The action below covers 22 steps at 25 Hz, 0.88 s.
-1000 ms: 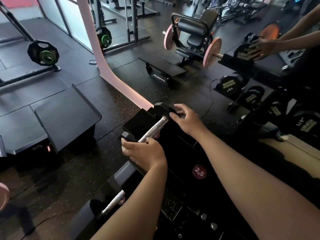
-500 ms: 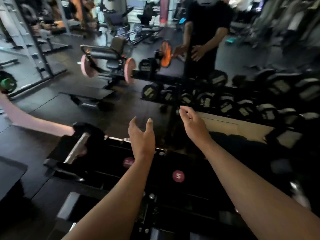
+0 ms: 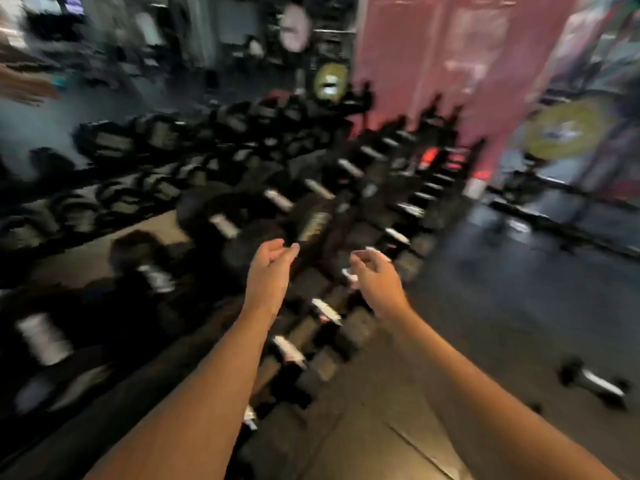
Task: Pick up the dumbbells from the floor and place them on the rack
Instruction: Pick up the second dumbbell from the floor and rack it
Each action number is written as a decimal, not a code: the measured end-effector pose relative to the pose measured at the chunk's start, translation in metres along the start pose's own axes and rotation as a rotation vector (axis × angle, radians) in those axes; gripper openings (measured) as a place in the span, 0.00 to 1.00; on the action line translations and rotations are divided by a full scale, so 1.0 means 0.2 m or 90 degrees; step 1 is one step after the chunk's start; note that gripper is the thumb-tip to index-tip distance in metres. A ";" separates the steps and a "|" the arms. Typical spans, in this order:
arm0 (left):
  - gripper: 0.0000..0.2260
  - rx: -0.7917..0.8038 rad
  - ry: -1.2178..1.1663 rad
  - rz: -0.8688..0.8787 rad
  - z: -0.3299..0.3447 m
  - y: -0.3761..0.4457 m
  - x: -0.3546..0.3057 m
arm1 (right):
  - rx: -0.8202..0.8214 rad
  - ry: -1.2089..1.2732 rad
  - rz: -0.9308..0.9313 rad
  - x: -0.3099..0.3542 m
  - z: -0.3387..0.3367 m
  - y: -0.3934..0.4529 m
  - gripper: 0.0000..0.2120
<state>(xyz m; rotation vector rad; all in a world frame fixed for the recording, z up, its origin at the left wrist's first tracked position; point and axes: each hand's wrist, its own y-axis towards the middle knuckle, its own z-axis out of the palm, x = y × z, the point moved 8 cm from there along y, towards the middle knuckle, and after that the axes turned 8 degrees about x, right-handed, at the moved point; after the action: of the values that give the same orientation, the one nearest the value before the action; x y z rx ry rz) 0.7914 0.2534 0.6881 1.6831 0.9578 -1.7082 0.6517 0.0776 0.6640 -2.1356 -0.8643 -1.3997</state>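
Observation:
The picture is heavily blurred by motion. A long dumbbell rack (image 3: pixel 346 216) runs from the lower left toward the upper right, filled with several black dumbbells with silver handles. One black dumbbell (image 3: pixel 594 382) lies on the floor at the lower right. My left hand (image 3: pixel 268 271) floats over the rack, fingers loosely apart, holding nothing. My right hand (image 3: pixel 375 278) hangs just right of it, over the rack's front edge, fingers curled but empty.
A mirror (image 3: pixel 104 150) behind the rack repeats the rows of dumbbells. A pink column (image 3: pixel 450 64) rises at the back right, with yellow weight plates (image 3: pixel 568 129) beside it. Dark rubber floor (image 3: pixel 502 289) spreads to the right of the rack.
Both hands let go of the dumbbell they had set on the rack. My view has swung right along the rack, and both empty hands now hover over it.

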 end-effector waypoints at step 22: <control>0.35 0.543 0.314 -0.251 3.92 0.37 1.13 | -0.423 0.023 0.504 -2.46 -2.71 -0.12 0.19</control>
<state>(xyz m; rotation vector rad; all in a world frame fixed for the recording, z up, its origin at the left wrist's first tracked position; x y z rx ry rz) 0.3659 -0.3950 0.4246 2.7032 0.8506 -2.1972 0.1419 -0.3902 0.4238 -2.4539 0.5335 -1.3534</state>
